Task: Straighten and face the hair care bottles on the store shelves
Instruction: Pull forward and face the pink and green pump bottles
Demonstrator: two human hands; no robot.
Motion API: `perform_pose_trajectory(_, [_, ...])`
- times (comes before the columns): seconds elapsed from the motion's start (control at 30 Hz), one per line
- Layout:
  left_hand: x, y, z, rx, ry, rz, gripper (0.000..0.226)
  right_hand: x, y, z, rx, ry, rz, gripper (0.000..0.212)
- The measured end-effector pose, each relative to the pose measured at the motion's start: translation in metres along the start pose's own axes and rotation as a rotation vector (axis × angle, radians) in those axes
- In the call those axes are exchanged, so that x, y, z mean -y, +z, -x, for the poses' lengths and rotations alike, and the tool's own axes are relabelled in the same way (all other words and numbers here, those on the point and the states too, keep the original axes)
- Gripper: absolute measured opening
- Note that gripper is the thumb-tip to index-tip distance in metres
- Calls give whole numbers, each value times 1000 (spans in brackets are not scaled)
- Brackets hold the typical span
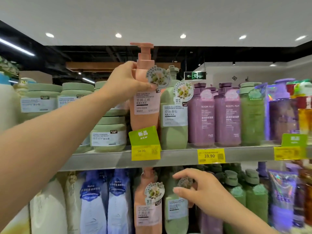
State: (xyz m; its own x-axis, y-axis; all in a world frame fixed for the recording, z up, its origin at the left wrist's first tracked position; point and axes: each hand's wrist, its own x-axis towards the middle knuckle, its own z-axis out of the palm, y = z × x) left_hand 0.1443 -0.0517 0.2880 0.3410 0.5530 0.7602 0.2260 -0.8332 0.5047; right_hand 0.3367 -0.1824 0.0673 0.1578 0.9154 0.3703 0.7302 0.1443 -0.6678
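**Q:** Holding what, and where?

**Me:** My left hand (128,80) is clamped around the shoulder of a pink pump bottle (145,95) on the upper shelf (177,157), directly above the green "NEW" tag (143,135). Just right of that tag stands a green shampoo bottle (173,115), then purple bottles (214,115).

**Q:** And your other hand?

**Me:** Below and right of the tag, my right hand (202,190) pinches a round sticker (185,182) on a lower green bottle (177,211), thumb and fingers closed on it.

**Q:** How should the step go?

**Me:** I think I should turn the pink bottle gently until its label squarely faces out, keep it upright, and line it up flush with its green neighbour without knocking the tag.
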Motion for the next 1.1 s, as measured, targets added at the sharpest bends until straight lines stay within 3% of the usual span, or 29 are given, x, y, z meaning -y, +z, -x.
perform_pose_trajectory(0.17, [13, 10, 5, 92, -77, -18, 42, 0, -14, 5, -42, 14, -46, 18])
perform_pose_trajectory(0.37, [26, 5, 5, 65, -99, -159, 69, -2, -17, -1, -80, 26, -70, 16])
perform_pose_trajectory(0.53, [26, 6, 6, 92, -12, -438, 36, 2, -15, -10, -148, 7, -53, 12])
perform_pose_trajectory(0.77, [30, 10, 20, -13, 65, -652, 35, -15, 0, -12, -240, 30, 143, 5])
perform_pose_trajectory(0.87, [29, 14, 51, -132, 222, -772, 40, -28, 10, -11, -203, 54, 258, 18])
perform_pose_trajectory(0.97, [36, 28, 108, -303, 515, -785, 35, -45, 26, -14, -210, 91, 322, 46])
perform_pose_trajectory(1.03, [42, 48, 154, -225, 598, -715, 24, -53, 34, -20, -227, 143, 334, 63])
perform_pose_trajectory(1.1, [54, 74, 191, -27, 544, -684, 20, -59, 40, -30, -226, 234, 353, 71])
